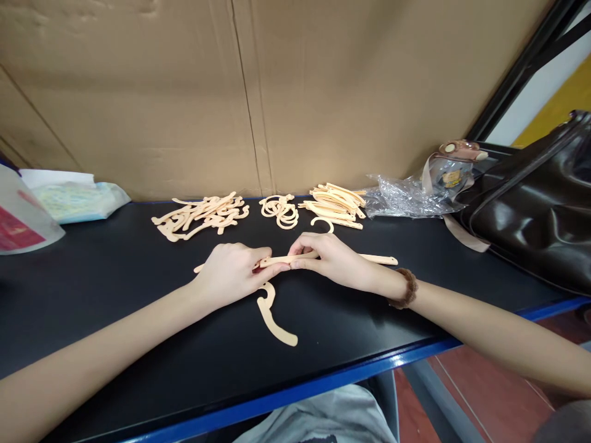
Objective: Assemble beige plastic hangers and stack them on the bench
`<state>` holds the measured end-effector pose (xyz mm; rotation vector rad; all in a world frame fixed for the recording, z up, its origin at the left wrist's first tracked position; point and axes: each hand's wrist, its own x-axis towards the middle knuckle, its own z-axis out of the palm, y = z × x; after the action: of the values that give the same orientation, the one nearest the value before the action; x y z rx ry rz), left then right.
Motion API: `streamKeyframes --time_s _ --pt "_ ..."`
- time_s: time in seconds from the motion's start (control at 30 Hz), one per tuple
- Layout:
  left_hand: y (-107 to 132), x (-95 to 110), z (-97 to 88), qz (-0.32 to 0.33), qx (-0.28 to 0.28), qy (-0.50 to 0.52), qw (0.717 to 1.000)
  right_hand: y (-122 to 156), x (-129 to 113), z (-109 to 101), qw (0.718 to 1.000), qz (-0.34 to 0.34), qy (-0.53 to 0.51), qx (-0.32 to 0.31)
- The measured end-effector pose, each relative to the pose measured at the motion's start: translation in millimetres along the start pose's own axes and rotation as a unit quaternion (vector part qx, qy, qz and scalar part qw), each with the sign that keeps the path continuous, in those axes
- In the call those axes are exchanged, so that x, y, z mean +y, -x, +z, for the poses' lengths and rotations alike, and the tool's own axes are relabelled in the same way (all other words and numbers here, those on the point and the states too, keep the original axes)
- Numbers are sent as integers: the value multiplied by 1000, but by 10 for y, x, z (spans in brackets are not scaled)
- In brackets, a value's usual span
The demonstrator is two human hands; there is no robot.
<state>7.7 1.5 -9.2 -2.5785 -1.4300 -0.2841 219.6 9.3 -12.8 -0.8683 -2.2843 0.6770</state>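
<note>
Over the middle of the black table, my left hand (233, 271) and my right hand (330, 261) pinch a flat beige plastic hanger bar (276, 261) between them. Its ends disappear behind my fingers. Just below my left fingers, a curved beige hanger arm (276, 317) points toward me; whether it joins the bar is hidden. Past my right knuckles shows a beige hook (324, 223). A straight beige strip (381, 259) sticks out to the right from behind my right hand, and a small beige tip (198, 269) shows left of my left hand.
At the back lie piles of curved hanger arms (203, 215), hooks (280, 212) and straight strips (337, 203). Clear plastic wrap (401, 197) and a dark bag (530, 209) are at right. A soft packet (83, 200) and white-red container (28, 215) stand left. Cardboard (184, 98) rises behind.
</note>
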Motion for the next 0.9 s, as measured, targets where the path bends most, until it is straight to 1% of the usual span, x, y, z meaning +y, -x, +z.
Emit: streamKeyframes --time_s 0.1,0.27,0.4,0.5,0.77,0.9 --pt "-5 1 -11 4 -5 -4 1000 3 1 -1 1000 4 -2 -6" --pt "2 -1 -17 9 -18 -3 1000 12 -8 -6 1000 3 25 -1" --pt "8 -5 -6 20 -36 -17 999 16 -16 -4 999 -8 47 1" --pt "3 -1 -9 22 -43 -32 998 15 -17 -1 999 -15 43 0" --pt "3 10 -35 14 -31 -63 997 8 -35 -25 1000 -7 14 0" --pt "11 8 -19 11 -3 -59 998 -1 -40 -21 1000 -5 -1 4"
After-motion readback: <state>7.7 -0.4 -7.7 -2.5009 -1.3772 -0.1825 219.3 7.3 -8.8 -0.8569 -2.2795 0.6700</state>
